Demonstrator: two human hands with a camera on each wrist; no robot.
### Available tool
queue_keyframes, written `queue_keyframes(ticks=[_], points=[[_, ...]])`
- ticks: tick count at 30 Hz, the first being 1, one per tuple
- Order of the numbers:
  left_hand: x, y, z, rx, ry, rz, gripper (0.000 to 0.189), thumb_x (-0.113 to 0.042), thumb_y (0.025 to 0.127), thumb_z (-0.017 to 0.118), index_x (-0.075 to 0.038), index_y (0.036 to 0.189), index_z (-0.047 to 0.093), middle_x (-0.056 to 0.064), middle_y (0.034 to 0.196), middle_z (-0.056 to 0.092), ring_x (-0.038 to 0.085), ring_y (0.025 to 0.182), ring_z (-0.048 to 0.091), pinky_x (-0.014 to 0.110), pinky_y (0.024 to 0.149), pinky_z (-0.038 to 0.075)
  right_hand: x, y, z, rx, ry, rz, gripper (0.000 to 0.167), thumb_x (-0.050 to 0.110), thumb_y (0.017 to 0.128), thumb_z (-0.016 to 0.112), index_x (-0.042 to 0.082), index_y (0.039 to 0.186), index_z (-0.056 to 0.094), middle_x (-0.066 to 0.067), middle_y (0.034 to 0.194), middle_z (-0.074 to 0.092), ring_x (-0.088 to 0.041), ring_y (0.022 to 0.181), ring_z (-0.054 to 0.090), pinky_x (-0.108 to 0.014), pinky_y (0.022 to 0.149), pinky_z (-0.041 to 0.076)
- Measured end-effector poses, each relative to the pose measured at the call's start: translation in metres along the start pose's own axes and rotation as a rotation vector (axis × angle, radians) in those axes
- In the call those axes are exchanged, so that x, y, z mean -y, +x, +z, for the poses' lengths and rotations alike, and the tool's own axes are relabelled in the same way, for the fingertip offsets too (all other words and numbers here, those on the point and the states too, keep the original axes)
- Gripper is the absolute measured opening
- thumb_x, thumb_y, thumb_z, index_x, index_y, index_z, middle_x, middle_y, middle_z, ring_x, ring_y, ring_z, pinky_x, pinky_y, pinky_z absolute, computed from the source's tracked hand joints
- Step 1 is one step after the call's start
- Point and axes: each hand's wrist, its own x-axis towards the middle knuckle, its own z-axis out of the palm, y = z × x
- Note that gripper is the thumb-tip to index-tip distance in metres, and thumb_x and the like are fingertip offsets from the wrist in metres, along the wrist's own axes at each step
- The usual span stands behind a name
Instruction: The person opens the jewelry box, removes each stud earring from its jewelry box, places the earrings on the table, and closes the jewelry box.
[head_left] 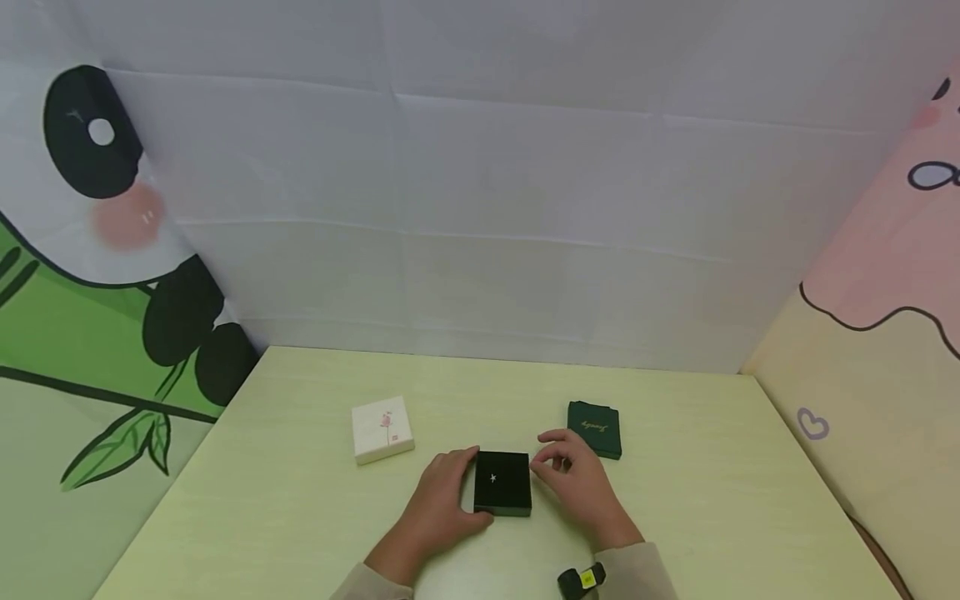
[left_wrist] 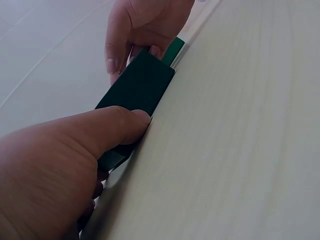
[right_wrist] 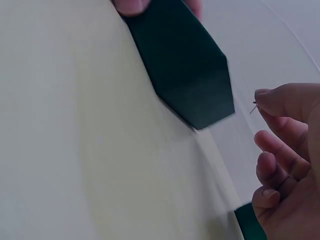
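Observation:
A small dark green jewelry box (head_left: 502, 510) with a black top pad lies on the table, and a tiny star-shaped stud (head_left: 493, 478) shows on the pad. My left hand (head_left: 444, 497) grips the box from its left, thumb along the near side and fingers at the far left corner. Beside the box's right edge, my right hand (head_left: 573, 486) pinches a tiny stud earring (right_wrist: 253, 108) between thumb and index finger. Its thin post sticks out in the right wrist view; the rest is hidden by the fingertips. The other right fingers are loosely curled.
Behind my right hand lies a green lid (head_left: 596, 429) with gold lettering. A white box (head_left: 382, 430) with a pink flower print stands at the back left of the pale table (head_left: 315, 533). A white cloth wall (head_left: 480, 208) rises behind.

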Motion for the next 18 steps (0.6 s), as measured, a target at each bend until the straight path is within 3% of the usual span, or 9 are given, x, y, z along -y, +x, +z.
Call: queue_keyframes(ticks=[9, 18], points=[[-0.003, -0.001, -0.002, 0.025, -0.014, -0.022, 0.097, -0.037, 0.071, 0.09, -0.011, 0.152, 0.045, 0.002, 0.144, 0.055, 0.023, 0.128, 0.048, 0.048, 0.11, 0.04, -0.013, 0.0, -0.024, -0.108, -0.045, 0.027, 0.01, 0.015, 0.093, 0.078, 0.022, 0.085, 0.075, 0.004, 0.125, 0.063, -0.016, 0.096, 0.054, -0.03, 0.078, 0.045], [-0.004, -0.002, -0.004, 0.001, -0.004, 0.001, 0.095, -0.035, 0.07, 0.091, -0.008, 0.15, 0.047, 0.004, 0.142, 0.056, 0.024, 0.125, 0.05, 0.049, 0.107, 0.042, -0.018, 0.003, -0.027, -0.14, -0.067, 0.036, 0.008, 0.014, 0.092, 0.078, 0.018, 0.085, 0.077, 0.0, 0.12, 0.063, -0.017, 0.098, 0.056, -0.028, 0.079, 0.047]])
